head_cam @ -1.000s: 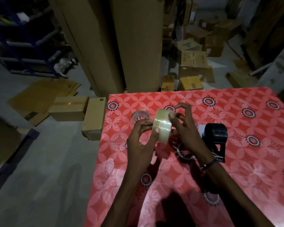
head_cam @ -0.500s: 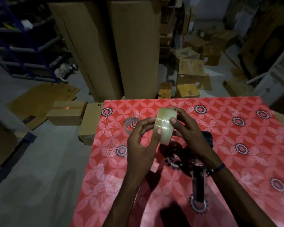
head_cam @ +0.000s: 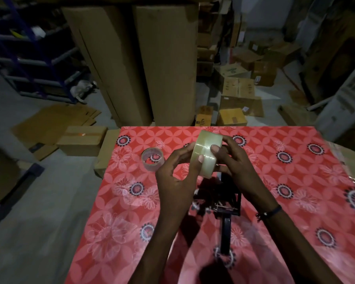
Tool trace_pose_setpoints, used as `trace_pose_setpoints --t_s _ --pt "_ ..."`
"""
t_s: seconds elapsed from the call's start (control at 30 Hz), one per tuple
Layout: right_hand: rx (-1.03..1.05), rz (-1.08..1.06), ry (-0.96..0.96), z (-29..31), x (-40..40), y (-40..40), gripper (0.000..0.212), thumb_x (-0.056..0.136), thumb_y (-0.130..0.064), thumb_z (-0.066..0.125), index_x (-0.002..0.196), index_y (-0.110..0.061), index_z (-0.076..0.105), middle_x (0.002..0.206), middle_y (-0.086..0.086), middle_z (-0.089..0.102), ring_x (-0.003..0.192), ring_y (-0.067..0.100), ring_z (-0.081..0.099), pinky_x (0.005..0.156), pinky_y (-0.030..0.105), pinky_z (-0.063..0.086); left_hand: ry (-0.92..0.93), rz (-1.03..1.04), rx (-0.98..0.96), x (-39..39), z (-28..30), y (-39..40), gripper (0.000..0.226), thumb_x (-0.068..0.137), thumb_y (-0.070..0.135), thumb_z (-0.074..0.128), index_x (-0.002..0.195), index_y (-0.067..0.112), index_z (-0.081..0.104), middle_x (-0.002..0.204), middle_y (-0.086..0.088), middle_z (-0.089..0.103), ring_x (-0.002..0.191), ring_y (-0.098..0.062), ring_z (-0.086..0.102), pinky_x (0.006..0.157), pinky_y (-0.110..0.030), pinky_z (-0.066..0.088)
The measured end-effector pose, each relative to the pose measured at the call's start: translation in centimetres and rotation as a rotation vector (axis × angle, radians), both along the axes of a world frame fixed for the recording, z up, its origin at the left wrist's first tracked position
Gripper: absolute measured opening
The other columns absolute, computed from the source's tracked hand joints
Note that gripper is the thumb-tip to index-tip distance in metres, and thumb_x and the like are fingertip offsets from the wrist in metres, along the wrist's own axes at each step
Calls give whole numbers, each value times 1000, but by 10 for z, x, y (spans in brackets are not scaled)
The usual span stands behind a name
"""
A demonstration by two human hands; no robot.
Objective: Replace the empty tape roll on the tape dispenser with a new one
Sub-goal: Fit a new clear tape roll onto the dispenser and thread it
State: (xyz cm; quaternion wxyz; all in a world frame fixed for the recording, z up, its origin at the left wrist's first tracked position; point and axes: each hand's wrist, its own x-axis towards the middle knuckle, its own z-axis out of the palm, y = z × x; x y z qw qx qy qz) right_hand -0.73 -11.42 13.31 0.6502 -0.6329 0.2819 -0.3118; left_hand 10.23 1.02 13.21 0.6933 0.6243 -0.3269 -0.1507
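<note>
A full roll of clear tape (head_cam: 207, 152) is held up over the red patterned table (head_cam: 295, 165), on edge with its outer band facing me. My left hand (head_cam: 177, 173) grips it from the left with the thumb on the band. My right hand (head_cam: 233, 158) grips it from the right, thumb also on the band. Under my hands lies the black tape dispenser (head_cam: 223, 201), its handle pointing toward me and its front partly hidden. The empty clear tape core (head_cam: 152, 159) stands on the table to the left of my hands.
The table's left edge runs close to the empty core, with grey floor beyond. Tall cardboard rolls (head_cam: 135, 58) stand behind the table. Several cardboard boxes (head_cam: 82, 140) lie on the floor at left and at the back right. A blue metal shelf (head_cam: 29, 58) stands far left.
The view shifted, so the table sits lower in frame. Both hands keep the tape roll and have turned it slightly; the dispenser now lies below the hands instead of to their right.
</note>
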Motion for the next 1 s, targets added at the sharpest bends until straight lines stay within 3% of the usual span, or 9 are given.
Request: trace_pose_setpoints --t_s 0.13,0.33,0.67,0.83,1.0 --pt "80 -29 -20 4 -4 0 41 96 -48 66 131 -28 69 117 5 80 101 24 80 74 32 64 -14 10 -13 -13 0 -8 30 100 16 74 130 16 75 120 9 80 117 -11 74 101 -36 60" --pt "143 -24 -26 5 -11 -3 44 96 -47 65 134 -25 69 116 6 81 100 30 82 70 30 63 -71 -81 44 -16 -2 -2 45 101 4 71 143 18 67 136 13 73 128 -6 68 108 -33 56" --pt "169 35 4 6 -11 7 42 93 -46 66 130 -27 71 119 7 79 99 22 81 69 22 61 -173 -60 71 -20 -11 26 54 98 9 71 148 28 59 146 29 63 137 1 60 110 -16 48" --pt "188 14 47 1 -8 12 49 92 -54 66 131 -24 68 132 7 72 98 24 81 70 28 63 -100 -35 56 -21 -11 24 57 91 8 71 145 25 63 137 27 69 130 -1 65 105 -19 51" --pt "255 8 43 -2 -11 15 56 89 -58 70 134 -24 66 136 12 70 105 39 80 77 46 67 -42 -46 49 -29 -8 20 60 87 6 71 144 25 65 134 14 73 125 -7 69 99 -20 54"
